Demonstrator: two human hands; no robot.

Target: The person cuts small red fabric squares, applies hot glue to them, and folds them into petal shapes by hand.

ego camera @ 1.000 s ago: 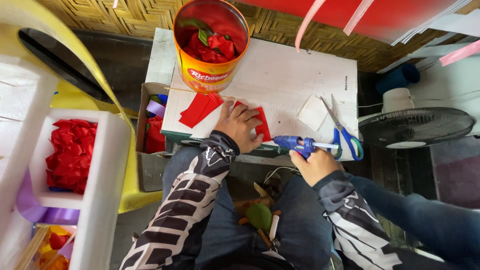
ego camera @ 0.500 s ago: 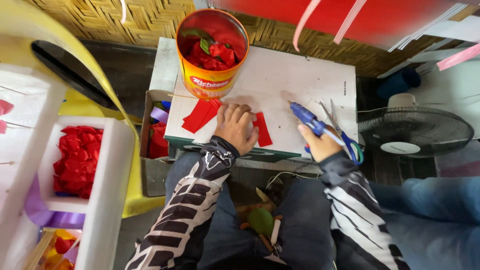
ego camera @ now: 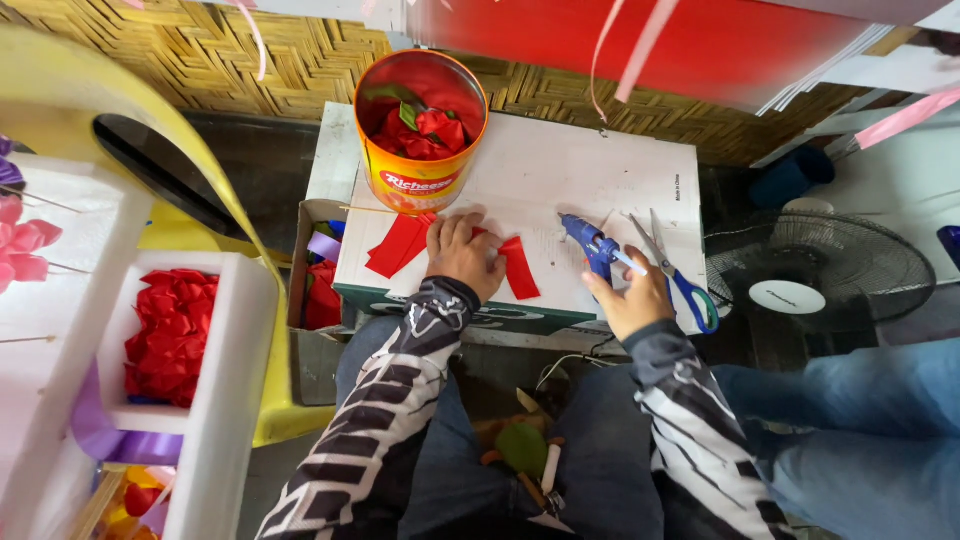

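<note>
Across the person's lap lies a white board (ego camera: 560,170) used as a work surface, with woven matting behind it and a black floor fan (ego camera: 815,270) off to its right. On the left stands a white shelf unit (ego camera: 225,400) whose compartment holds a heap of red ribbon flowers (ego camera: 165,335). At the board's far left corner sits an orange tin can (ego camera: 420,135), upright and open, with red ribbon flowers and a green leaf inside. Just in front of the can, flat on the board, lie red ribbon strips (ego camera: 400,245), one of them reaching out to the right of the left hand (ego camera: 465,255). That hand rests palm down on the strips, fingers curled, pressing them to the board rather than clasping them. The right hand (ego camera: 630,300) is clenched around the handle of a blue glue gun (ego camera: 590,242), whose nozzle points left toward the strips. Blue-handled scissors (ego camera: 680,275) lie on the board just beside the gun, touching neither hand as far as can be seen.
</note>
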